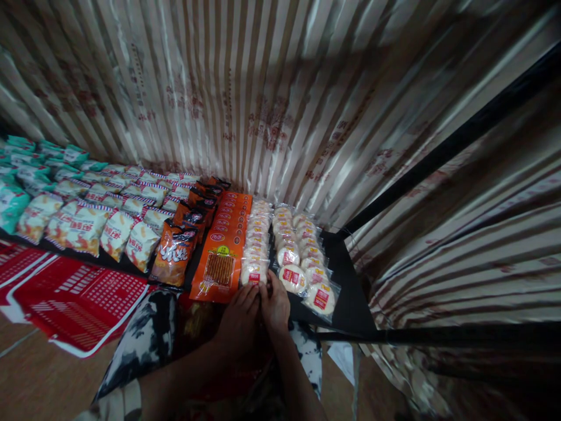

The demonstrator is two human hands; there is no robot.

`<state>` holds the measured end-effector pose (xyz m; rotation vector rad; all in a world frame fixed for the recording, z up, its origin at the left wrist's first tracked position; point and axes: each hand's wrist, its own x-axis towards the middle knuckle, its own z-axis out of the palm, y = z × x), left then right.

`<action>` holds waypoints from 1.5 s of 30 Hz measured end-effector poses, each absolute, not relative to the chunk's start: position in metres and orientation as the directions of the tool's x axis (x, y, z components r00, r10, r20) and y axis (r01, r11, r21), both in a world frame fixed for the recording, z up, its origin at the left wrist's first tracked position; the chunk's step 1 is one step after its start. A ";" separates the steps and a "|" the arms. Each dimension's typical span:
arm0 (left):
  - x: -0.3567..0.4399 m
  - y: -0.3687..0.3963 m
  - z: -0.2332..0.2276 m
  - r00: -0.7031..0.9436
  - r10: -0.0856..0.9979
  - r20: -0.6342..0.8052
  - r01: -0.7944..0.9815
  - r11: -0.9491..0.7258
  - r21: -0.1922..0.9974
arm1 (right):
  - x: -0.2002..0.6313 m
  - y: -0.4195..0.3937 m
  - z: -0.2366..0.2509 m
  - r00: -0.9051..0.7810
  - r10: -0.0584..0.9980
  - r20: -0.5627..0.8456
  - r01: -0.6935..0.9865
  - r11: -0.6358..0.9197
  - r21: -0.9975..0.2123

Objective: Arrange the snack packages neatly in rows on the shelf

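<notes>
My left hand (240,316) and my right hand (276,305) meet at the front end of a row of round white rice crackers in clear wrappers. Between them they grip the foremost rice cracker packet (253,272), with fingertips at its near and right edges. My thumbs are partly hidden. Two more rows of wrapped rice crackers stand just right, ending in a front packet (293,279) and a tilted one (321,299). Left of my hands lies a flat orange snack bag (219,269) with stick-shaped food pictured on it.
Dark orange snack bags (173,255), white snack bags (81,225) and green bags (12,202) line the black shelf (350,292) to the left. Red plastic baskets (83,292) sit below it. A striped curtain (263,88) hangs behind; black poles (438,152) cross at right.
</notes>
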<state>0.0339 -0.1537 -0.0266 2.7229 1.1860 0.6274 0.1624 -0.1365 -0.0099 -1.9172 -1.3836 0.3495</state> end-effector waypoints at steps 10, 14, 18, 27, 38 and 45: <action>0.036 -0.149 -0.032 0.619 0.707 0.342 0.630 -0.707 0.322 | 0.162 -0.135 -0.011 0.398 0.895 0.201 0.713 -0.164 -0.682; 0.036 -0.152 -0.030 0.610 0.704 0.365 0.602 -0.710 0.365 | 0.162 -0.135 -0.014 0.394 0.896 0.205 0.720 -0.162 -0.675; 0.022 -0.153 -0.020 0.561 0.679 0.474 0.568 -0.732 0.376 | 0.163 -0.137 -0.019 0.376 0.883 0.282 0.754 -0.115 -0.646; -0.020 -0.130 -0.013 0.375 0.727 0.575 0.705 -0.627 0.332 | 0.155 -0.138 -0.012 0.191 0.820 0.539 0.901 0.071 -0.427; -0.037 -0.064 0.016 0.265 0.903 0.339 0.905 -0.354 0.235 | 0.089 -0.156 -0.003 -0.076 0.870 0.488 0.794 0.348 -0.498; -0.036 -0.051 0.003 0.316 0.910 0.270 0.898 -0.378 0.224 | 0.066 -0.153 -0.016 -0.050 0.896 0.441 0.803 0.299 -0.516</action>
